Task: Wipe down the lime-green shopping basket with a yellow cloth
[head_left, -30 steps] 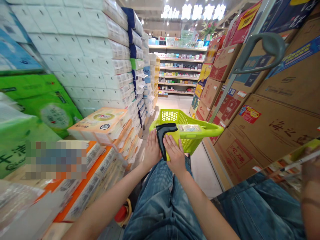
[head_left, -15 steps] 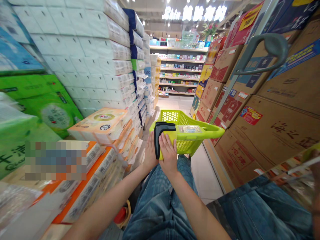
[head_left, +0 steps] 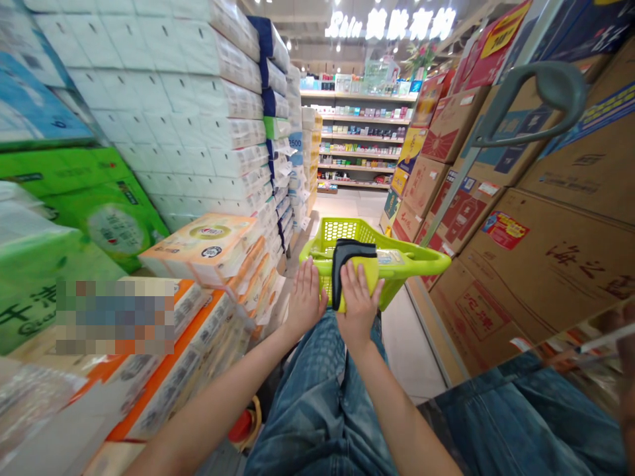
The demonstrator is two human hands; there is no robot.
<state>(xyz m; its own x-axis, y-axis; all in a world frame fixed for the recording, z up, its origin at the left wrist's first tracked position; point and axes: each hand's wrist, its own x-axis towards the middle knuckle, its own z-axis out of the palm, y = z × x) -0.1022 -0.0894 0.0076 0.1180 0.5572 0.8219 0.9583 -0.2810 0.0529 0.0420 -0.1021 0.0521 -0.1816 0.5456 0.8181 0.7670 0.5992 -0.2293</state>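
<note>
A lime-green shopping basket [head_left: 426,263] stands on the aisle floor in front of my knees. A yellow-green cloth with a dark edge [head_left: 358,268] hangs over its near rim. My right hand [head_left: 358,305] lies flat on this cloth, fingers stretched out and pressing it against the basket wall. My left hand [head_left: 304,299] rests open beside it, fingers spread, touching the basket's near left corner. A packaged item [head_left: 391,256] lies inside the basket. My legs in blue jeans [head_left: 317,396] are below the hands.
Stacks of white tissue packs [head_left: 198,106] and orange-yellow packs [head_left: 208,244] line the left. Cardboard boxes [head_left: 555,258] are piled on the right. A grey trolley handle [head_left: 536,99] rises at the upper right. Shelves [head_left: 357,139] close the aisle's far end.
The basket, the cloth and both hands have shifted to the right in view. My right hand has slid along the cloth; the left fingers have spread wider.
</note>
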